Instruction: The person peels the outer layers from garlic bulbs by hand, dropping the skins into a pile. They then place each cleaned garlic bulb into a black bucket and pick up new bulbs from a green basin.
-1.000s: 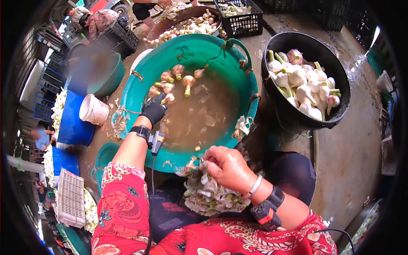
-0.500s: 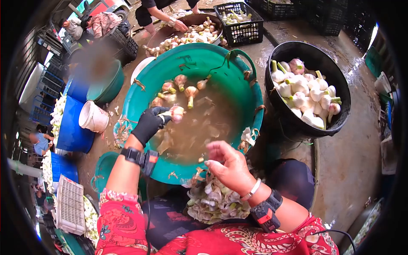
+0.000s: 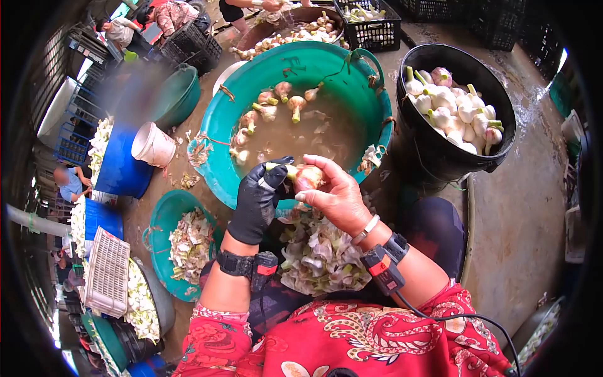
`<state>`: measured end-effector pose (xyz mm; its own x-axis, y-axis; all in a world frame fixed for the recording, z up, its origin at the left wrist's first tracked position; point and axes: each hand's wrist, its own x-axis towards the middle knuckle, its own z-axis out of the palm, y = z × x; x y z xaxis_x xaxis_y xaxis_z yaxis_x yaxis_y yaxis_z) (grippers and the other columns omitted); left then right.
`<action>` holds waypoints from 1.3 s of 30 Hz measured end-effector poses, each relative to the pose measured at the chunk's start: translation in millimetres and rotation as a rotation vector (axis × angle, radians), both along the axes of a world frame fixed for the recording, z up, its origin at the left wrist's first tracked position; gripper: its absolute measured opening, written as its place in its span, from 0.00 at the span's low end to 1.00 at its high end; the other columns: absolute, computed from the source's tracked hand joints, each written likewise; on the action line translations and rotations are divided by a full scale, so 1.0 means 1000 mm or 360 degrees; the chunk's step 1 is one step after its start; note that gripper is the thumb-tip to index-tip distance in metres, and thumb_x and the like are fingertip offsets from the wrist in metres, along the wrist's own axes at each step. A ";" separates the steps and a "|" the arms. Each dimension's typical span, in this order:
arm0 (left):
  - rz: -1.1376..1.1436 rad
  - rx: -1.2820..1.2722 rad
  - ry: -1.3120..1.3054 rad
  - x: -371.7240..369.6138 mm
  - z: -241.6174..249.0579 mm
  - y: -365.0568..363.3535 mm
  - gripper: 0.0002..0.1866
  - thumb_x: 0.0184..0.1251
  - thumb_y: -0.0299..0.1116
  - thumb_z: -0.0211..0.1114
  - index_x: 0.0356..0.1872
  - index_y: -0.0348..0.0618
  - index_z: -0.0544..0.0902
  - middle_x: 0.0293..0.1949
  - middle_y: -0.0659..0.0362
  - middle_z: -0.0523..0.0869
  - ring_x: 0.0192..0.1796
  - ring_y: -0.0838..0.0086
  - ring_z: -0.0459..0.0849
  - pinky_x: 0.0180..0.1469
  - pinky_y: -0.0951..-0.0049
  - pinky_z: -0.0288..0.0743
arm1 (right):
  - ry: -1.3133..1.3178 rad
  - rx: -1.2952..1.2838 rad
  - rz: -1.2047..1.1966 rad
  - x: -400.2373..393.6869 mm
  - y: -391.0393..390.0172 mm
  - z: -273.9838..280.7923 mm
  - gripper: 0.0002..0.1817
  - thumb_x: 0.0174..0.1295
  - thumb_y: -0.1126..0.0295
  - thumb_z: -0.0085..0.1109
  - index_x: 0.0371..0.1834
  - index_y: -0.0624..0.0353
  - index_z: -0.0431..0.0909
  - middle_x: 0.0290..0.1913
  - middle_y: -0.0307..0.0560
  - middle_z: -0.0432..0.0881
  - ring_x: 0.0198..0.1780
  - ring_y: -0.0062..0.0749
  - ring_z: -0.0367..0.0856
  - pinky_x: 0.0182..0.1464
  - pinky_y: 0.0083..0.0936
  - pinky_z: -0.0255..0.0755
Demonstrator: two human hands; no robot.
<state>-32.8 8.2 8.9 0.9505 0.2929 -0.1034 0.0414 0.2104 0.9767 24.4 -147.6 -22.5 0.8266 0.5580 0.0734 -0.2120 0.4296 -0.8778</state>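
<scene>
Both of my hands close on one garlic bulb [image 3: 308, 178], above the near rim of a large green tub [image 3: 220, 144]. My left hand [image 3: 256, 204], in a black glove, grips the pale stem end. With bare fingers and thumb, my right hand [image 3: 342, 198] clasps the rounded end. Several garlic bulbs [image 3: 296, 107] lie in the tub's cloudy brown water, among loose skins. Below my hands, a heap of peeled garlic skins [image 3: 323, 257] rests by my lap. A black bucket [image 3: 430, 151] at the right holds many whitish bulbs.
At left stand a smaller green tub [image 3: 161, 242] of skins, a pinkish bucket [image 3: 152, 146], a blue tub [image 3: 129, 160] and a pale crate [image 3: 108, 273]. Behind are a wide basin [image 3: 248, 43] of garlic, a black crate [image 3: 374, 34] and other people.
My left hand has lifted the garlic bulb out over the near rim, towards me. My right hand has closed on it too. The view has shifted, showing more of the small tub of skins.
</scene>
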 end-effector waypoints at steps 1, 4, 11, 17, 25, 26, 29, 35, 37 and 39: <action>-0.0005 0.0005 0.0003 0.000 0.001 -0.002 0.17 0.70 0.35 0.63 0.54 0.35 0.79 0.45 0.59 0.85 0.44 0.77 0.83 0.48 0.75 0.77 | 0.0003 0.0005 -0.0005 0.001 -0.001 0.000 0.33 0.52 0.85 0.67 0.64 0.65 0.68 0.41 0.35 0.78 0.43 0.16 0.76 0.51 0.20 0.75; 0.0054 0.0084 0.0067 0.001 0.006 -0.010 0.15 0.69 0.34 0.63 0.52 0.35 0.80 0.44 0.59 0.85 0.44 0.77 0.83 0.47 0.76 0.77 | 0.0020 0.0027 0.0004 0.003 -0.003 -0.003 0.33 0.53 0.85 0.66 0.64 0.64 0.68 0.40 0.34 0.78 0.44 0.17 0.77 0.51 0.20 0.76; -0.0058 0.0171 0.0068 0.005 0.014 -0.013 0.13 0.68 0.28 0.63 0.51 0.34 0.81 0.44 0.57 0.86 0.43 0.77 0.83 0.46 0.76 0.78 | 0.0312 0.0238 0.0052 0.006 -0.008 -0.008 0.30 0.58 0.80 0.65 0.64 0.67 0.66 0.42 0.36 0.79 0.42 0.18 0.76 0.53 0.21 0.73; -0.0038 0.0291 0.0116 0.004 0.009 -0.010 0.14 0.65 0.23 0.61 0.51 0.34 0.81 0.46 0.59 0.86 0.45 0.76 0.84 0.48 0.74 0.78 | 0.0416 0.0205 0.0171 0.012 -0.017 0.007 0.15 0.66 0.67 0.55 0.51 0.65 0.72 0.33 0.37 0.78 0.35 0.22 0.78 0.42 0.22 0.75; -0.0468 0.1603 -0.0142 0.008 0.026 -0.003 0.20 0.60 0.23 0.62 0.55 0.37 0.79 0.41 0.54 0.83 0.44 0.71 0.83 0.46 0.71 0.77 | 0.1249 0.0561 0.1487 0.011 -0.015 -0.010 0.17 0.64 0.55 0.51 0.44 0.57 0.74 0.30 0.47 0.81 0.29 0.34 0.83 0.29 0.27 0.80; -0.0309 0.0998 -0.0002 0.007 0.029 -0.012 0.21 0.62 0.25 0.62 0.58 0.37 0.77 0.41 0.56 0.84 0.43 0.73 0.83 0.46 0.73 0.77 | 0.1213 0.0511 0.1373 0.013 -0.018 -0.009 0.16 0.64 0.54 0.53 0.44 0.55 0.74 0.31 0.45 0.81 0.30 0.34 0.83 0.30 0.27 0.80; -0.0162 0.0269 0.0252 -0.004 0.009 0.010 0.29 0.63 0.26 0.63 0.66 0.36 0.68 0.44 0.56 0.82 0.43 0.75 0.84 0.49 0.74 0.80 | 0.1007 0.0511 0.1070 0.026 -0.025 -0.011 0.12 0.65 0.59 0.57 0.46 0.52 0.74 0.33 0.40 0.80 0.33 0.31 0.83 0.36 0.27 0.81; -0.0072 0.0122 0.0016 -0.014 0.016 -0.016 0.20 0.62 0.22 0.63 0.57 0.35 0.78 0.50 0.55 0.85 0.45 0.75 0.83 0.50 0.73 0.78 | 0.0866 0.0229 0.0838 0.024 -0.024 -0.001 0.12 0.67 0.63 0.56 0.47 0.58 0.76 0.38 0.43 0.80 0.37 0.32 0.83 0.39 0.28 0.81; -0.0022 0.0301 0.0064 -0.011 0.021 -0.016 0.16 0.63 0.24 0.63 0.53 0.35 0.80 0.49 0.56 0.86 0.46 0.77 0.83 0.50 0.75 0.77 | 0.0942 0.0081 0.0642 0.021 -0.023 0.011 0.07 0.63 0.66 0.56 0.41 0.54 0.77 0.33 0.36 0.81 0.32 0.25 0.82 0.38 0.24 0.77; -0.0171 0.0733 0.0130 -0.010 0.034 -0.017 0.12 0.64 0.25 0.64 0.48 0.35 0.83 0.46 0.57 0.87 0.45 0.77 0.83 0.49 0.75 0.77 | 0.0966 0.0071 0.0408 0.018 -0.020 0.014 0.05 0.64 0.69 0.53 0.36 0.57 0.78 0.34 0.36 0.82 0.30 0.23 0.80 0.36 0.26 0.75</action>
